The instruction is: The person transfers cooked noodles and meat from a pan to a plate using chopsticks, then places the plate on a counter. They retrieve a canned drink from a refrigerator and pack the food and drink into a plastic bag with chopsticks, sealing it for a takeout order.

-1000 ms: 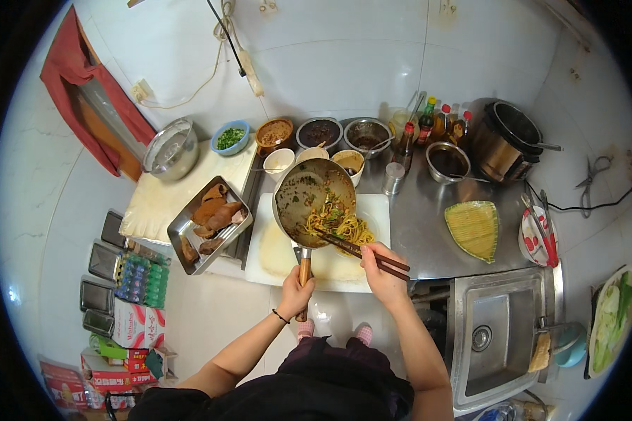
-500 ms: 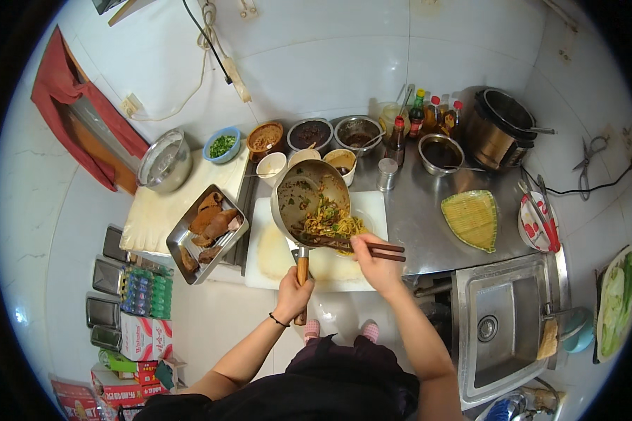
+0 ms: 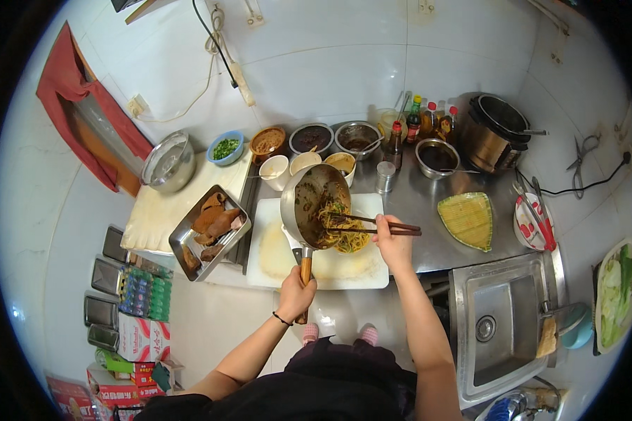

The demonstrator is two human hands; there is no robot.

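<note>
My left hand (image 3: 296,295) grips the wooden handle of a metal pan (image 3: 310,203), which is tilted steeply above a white cutting board (image 3: 274,259). My right hand (image 3: 393,242) holds dark chopsticks (image 3: 372,226) whose tips reach into the pan's mouth. Yellow-brown noodles (image 3: 344,235) with green bits spill from the pan's lower edge toward the board. The plate or bowl under the noodles is mostly hidden by the pan.
A metal tray of browned meat (image 3: 207,228) lies left of the board. Bowls of sauces and chopped greens (image 3: 226,147), bottles (image 3: 418,119) and a cooker pot (image 3: 495,133) line the back. A woven yellow fan (image 3: 467,221) and a sink (image 3: 498,323) are at right.
The pan has tipped more steeply and the chopsticks have pushed further in, drawing more noodles out of the pan. Both hands keep their grip.
</note>
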